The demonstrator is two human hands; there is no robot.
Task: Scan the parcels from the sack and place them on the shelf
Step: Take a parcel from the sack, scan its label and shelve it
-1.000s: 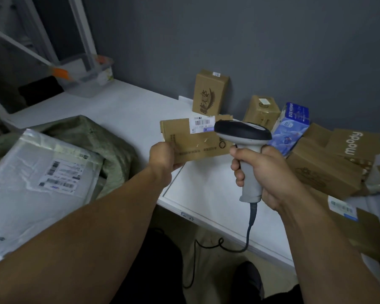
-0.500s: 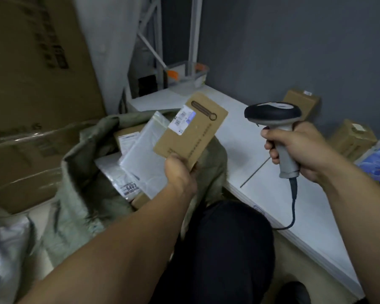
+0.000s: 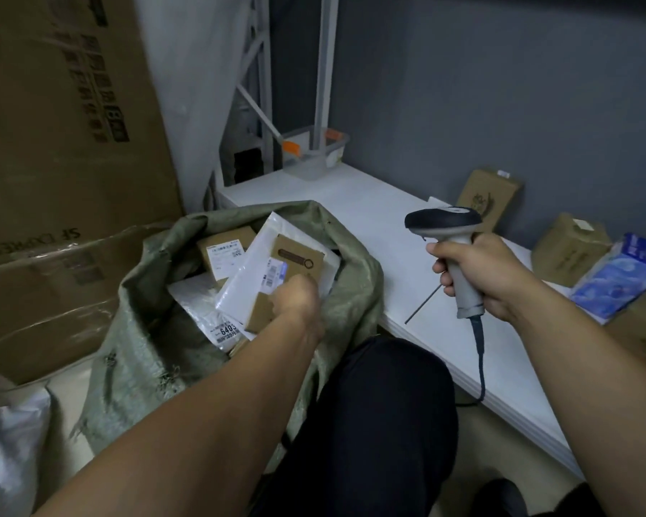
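Showing the parcel in hand: a flat brown cardboard parcel (image 3: 299, 261), thin as a card sleeve, printed with a dark bar that ends in a ring. A white barcode label (image 3: 275, 274) with a blue strip sits on its left edge. It lies tilted in the mouth of the sack (image 3: 146, 322), resting on top of the other contents. The left hand (image 3: 295, 304) grips its near end, fingers curled over the edge and largely hidden behind the knuckles.

Sack: green woven fabric, mouth slumped open. Inside it:
- a white mailer (image 3: 245, 289) directly beneath the flat parcel;
- a small brown box (image 3: 222, 251) with a white label, toward the back of the sack;
- a second pale bag (image 3: 217, 326) at the near side, its label reading 6403.

Right of the sack, the right hand (image 3: 478, 272) has its fingers wrapped round the grey handle of a barcode scanner (image 3: 444, 222), whose dark head points toward the sack. Its cable (image 3: 480, 352) hangs below.

The white shelf (image 3: 370, 225) runs from just beyond the sack off to its right. At the end far right of the sack it carries an upright carton (image 3: 487, 199), a squat carton (image 3: 569, 250) and a blue packet (image 3: 618, 281). A clear tub (image 3: 314, 158) stands on it beyond the sack. Left of the sack stand large cartons (image 3: 53, 143).
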